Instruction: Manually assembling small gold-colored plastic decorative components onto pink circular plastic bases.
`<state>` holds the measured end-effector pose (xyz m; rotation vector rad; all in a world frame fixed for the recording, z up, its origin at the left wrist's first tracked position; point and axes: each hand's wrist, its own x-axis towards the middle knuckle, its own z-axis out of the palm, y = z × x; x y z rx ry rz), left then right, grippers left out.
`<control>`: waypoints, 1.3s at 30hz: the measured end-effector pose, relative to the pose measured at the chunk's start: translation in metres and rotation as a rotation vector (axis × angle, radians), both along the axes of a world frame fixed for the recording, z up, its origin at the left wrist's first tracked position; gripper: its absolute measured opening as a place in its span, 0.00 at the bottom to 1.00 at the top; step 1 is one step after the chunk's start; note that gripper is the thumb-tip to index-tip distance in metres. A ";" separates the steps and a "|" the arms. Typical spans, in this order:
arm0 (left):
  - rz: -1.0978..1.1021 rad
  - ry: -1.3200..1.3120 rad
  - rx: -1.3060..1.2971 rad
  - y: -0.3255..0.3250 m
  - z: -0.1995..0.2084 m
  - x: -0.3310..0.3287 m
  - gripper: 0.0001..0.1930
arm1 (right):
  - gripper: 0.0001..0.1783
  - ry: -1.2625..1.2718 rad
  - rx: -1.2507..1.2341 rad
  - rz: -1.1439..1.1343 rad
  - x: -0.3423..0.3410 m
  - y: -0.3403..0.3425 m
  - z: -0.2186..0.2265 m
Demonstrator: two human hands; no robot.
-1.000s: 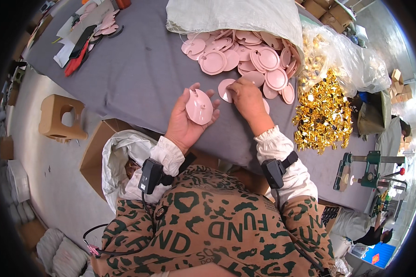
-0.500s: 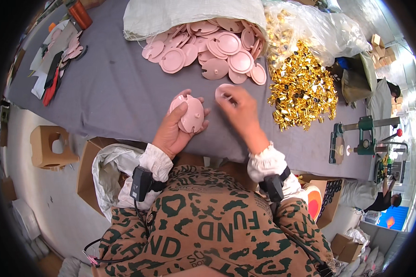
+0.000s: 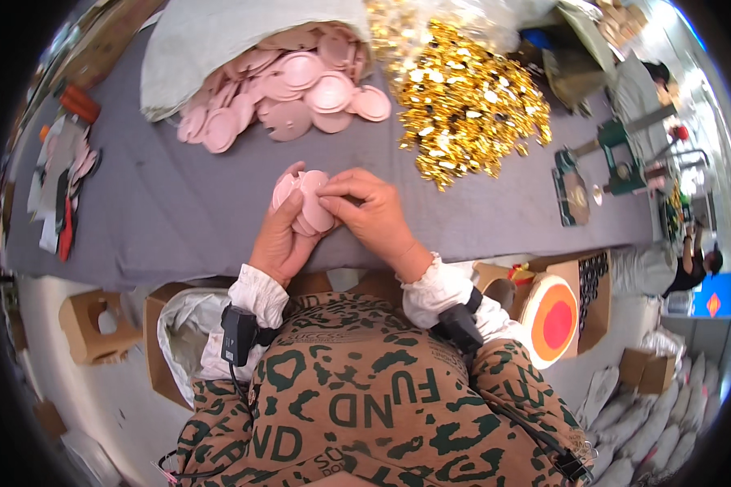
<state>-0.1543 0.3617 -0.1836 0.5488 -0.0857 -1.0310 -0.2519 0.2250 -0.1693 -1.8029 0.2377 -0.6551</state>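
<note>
My left hand (image 3: 283,231) is closed around a few round pink plastic discs (image 3: 284,188), its thumb lying across them. My right hand (image 3: 369,209) pinches another pink disc (image 3: 315,213) between thumb and fingertips. That disc lies against the ones in my left hand, overlapping them; its far side is hidden. Both hands are above the near edge of the grey-covered table (image 3: 179,211). Beyond them, a heap of similar pink discs (image 3: 300,71) spills from the mouth of a white woven sack (image 3: 195,40).
Right of the sack spreads a pile of small shiny gold pieces (image 3: 471,105). A green hand press (image 3: 621,158) stands at the table's right end. Scraps and a red-and-black tool (image 3: 65,219) lie far left. Below are a tan stool (image 3: 97,325) and a round cushion with a red centre (image 3: 556,321).
My right hand has come left with its disc, which now meets the discs in my left hand. The view has shifted, so the sack and gold pile appear farther left.
</note>
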 end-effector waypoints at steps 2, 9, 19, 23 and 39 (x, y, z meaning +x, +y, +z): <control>-0.089 0.006 -0.024 -0.008 -0.001 -0.006 0.31 | 0.07 0.019 0.093 -0.018 -0.012 -0.001 0.000; -0.222 0.103 -0.059 -0.023 0.004 -0.020 0.29 | 0.11 0.122 -0.320 -0.609 -0.060 -0.112 -0.002; -0.146 0.176 0.011 -0.023 0.009 -0.023 0.23 | 0.10 0.492 -0.801 -0.668 -0.069 -0.160 -0.014; -0.119 0.240 0.001 -0.034 0.008 -0.015 0.21 | 0.09 0.497 -0.894 -0.556 -0.071 -0.159 -0.004; -0.028 0.157 -0.007 -0.044 0.009 -0.031 0.20 | 0.05 -0.194 0.620 -0.174 -0.040 -0.017 -0.001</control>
